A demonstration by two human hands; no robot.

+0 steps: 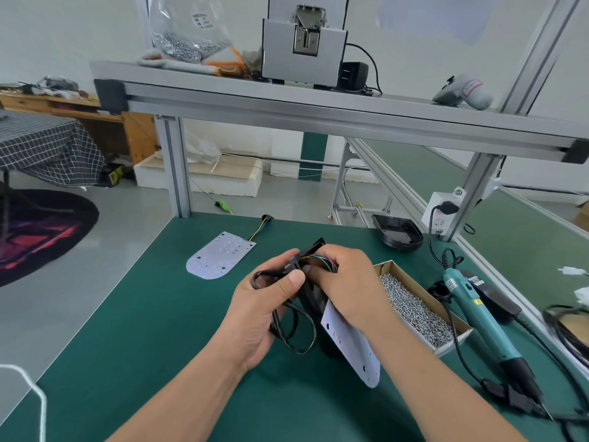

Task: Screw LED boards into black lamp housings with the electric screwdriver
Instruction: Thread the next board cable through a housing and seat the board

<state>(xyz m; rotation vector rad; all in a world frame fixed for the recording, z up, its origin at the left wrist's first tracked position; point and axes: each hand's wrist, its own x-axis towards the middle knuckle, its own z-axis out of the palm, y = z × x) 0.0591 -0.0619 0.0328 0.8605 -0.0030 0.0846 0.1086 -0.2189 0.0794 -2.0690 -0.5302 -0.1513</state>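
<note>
Left hand [271, 301] and right hand [347, 282] meet above the middle of the green mat [159, 314], and between them they hold a black lamp housing [311, 297] tilted on edge. On the housing's left side, the left hand has its fingers curled round the edge and its thumb pressed on top. A black cable [294, 333] runs through the palm and loops below it. From the right, the right hand closes over the upper part of the housing, with its thumb tucked against the black body. Its fingers are bent round a bunch of coloured wires [322, 258] that comes out just by the knuckles. A white LED board [353, 349] slants down out of the housing, under the right wrist and toward the near right. A second LED board [220, 255] lies flat on the mat, far and left of the hands and well apart from them. Another housing [400, 232] sits at the far right edge of the mat. Just right of the right hand stands an open cardboard box [427, 293] full of screws [414, 311]. Beyond the box, the electric screwdriver [478, 314] lies on the mat, touched by neither hand.
</note>
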